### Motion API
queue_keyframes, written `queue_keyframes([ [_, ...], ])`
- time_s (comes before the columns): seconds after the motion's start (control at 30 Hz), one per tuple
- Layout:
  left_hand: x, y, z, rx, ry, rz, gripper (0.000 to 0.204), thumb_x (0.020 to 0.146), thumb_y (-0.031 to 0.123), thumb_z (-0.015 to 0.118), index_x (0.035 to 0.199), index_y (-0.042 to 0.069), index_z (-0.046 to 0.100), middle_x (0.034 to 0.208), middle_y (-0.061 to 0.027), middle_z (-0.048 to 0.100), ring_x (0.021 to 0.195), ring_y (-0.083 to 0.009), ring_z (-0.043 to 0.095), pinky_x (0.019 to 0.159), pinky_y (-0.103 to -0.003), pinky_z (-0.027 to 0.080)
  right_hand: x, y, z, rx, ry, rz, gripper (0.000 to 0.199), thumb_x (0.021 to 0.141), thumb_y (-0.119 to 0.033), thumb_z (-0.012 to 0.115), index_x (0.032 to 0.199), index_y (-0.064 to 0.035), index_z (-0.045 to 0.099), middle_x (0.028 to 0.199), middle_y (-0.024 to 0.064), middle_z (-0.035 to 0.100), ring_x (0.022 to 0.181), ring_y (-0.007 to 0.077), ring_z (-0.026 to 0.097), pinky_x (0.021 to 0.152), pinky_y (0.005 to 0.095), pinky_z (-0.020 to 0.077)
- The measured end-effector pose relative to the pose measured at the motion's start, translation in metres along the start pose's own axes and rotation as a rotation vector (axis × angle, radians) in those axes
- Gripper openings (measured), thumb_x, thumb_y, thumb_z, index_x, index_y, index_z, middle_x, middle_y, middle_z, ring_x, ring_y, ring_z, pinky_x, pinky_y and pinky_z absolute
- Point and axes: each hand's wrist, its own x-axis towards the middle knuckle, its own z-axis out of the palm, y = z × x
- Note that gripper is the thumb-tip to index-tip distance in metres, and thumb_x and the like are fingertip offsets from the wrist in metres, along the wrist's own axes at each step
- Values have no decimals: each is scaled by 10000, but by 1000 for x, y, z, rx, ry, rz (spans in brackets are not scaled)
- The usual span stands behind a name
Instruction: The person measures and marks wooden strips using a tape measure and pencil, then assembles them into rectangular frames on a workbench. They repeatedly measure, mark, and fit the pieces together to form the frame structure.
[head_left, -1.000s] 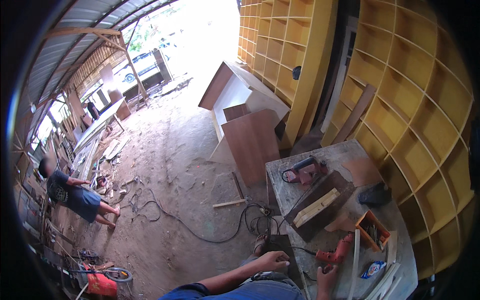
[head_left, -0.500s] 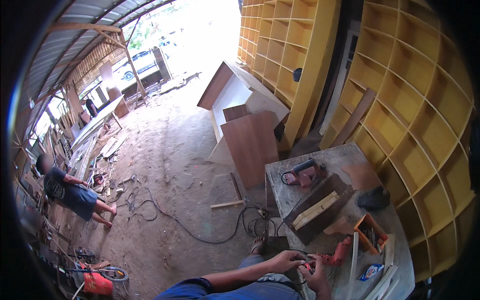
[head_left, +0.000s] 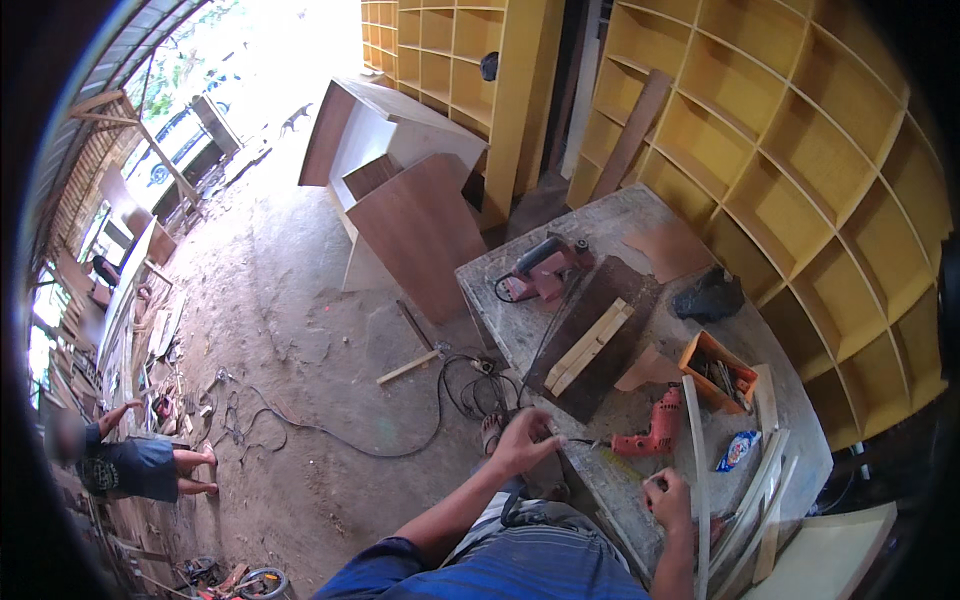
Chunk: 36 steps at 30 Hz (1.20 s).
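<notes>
My left hand [head_left: 527, 443] is at the bench's near left edge, fingers curled toward the thumb; what they hold, if anything, is too small to make out. Close to its fingertips, a red power drill [head_left: 656, 425] lies on the bench with its front end pointing left. My right hand [head_left: 668, 500] is closed above the bench, below the drill, around a small dark thing I cannot name. The worn workbench [head_left: 610, 212] also carries a red power tool with a dark handle [head_left: 548, 270], pale wood strips [head_left: 590, 347] on a dark board, and an orange box [head_left: 690, 352] of small hardware.
Long pale strips [head_left: 745, 510] and a blue-and-white packet [head_left: 738, 451] lie at the bench's right. Yellow shelving [head_left: 780, 190] stands behind. Cables [head_left: 400, 452] trail over the dirt floor. A cabinet-like piece with brown panels [head_left: 420, 235] stands beyond; another person [head_left: 140, 465] is at left.
My hands have parted: the left has moved left and up, the right has moved toward the bench's right. The view has turned right, and the other person's arm is raised more.
</notes>
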Motion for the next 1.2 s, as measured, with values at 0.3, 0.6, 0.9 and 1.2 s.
queue_keyframes([
  [0.3,77,23,16,294,378,282,839,814,314,859,1463,5,427,1428,-240,552,1323,-406,550,1088,-449,469,21,-37,14,46,279,-45,232,905,-196,751,864,11,654,728,83,649,675,160,604,640,351,476],
  [0.6,95,8,19,182,327,223,518,881,290,808,1312,86,607,1034,-193,733,962,-368,731,804,-419,589,48,-75,37,-1,270,-80,236,896,-218,753,902,1,666,770,112,661,722,224,637,702,379,500],
  [0.9,99,-1,18,155,302,229,504,845,251,833,1271,95,615,1026,-165,731,967,-354,723,807,-409,585,66,-129,48,-278,156,-26,296,921,-326,698,931,-35,639,871,169,731,857,375,718,784,488,537],
  [1.2,100,-3,23,240,344,199,552,829,262,831,1306,84,617,1008,-191,735,946,-367,729,787,-421,574,80,-136,66,-323,149,-75,327,927,-360,685,940,-38,629,894,201,726,903,422,702,812,525,529],
])
